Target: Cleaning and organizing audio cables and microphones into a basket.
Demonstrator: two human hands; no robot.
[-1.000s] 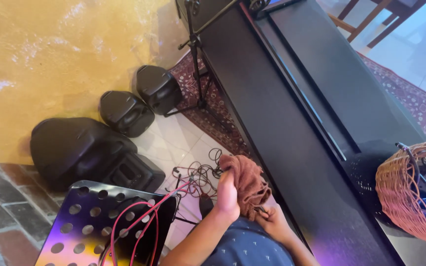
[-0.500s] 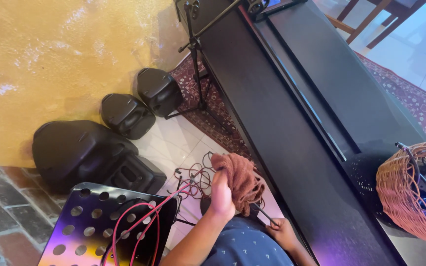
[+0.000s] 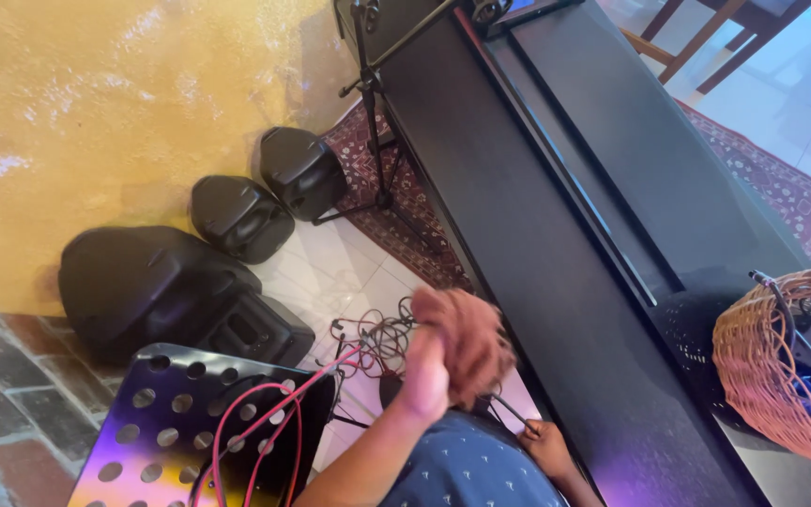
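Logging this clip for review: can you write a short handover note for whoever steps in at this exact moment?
Left hand: raised, gripping a bunched rust-brown cloth.
Right hand: low beside the black piano, pinching a thin dark cable.
Nearby: tangle of cables on the tiled floor, perforated music stand with red cables draped over it, wicker basket of cables on the piano.
Done: cloth and cable are in hand.
Left: the floor tangle lies unsorted.
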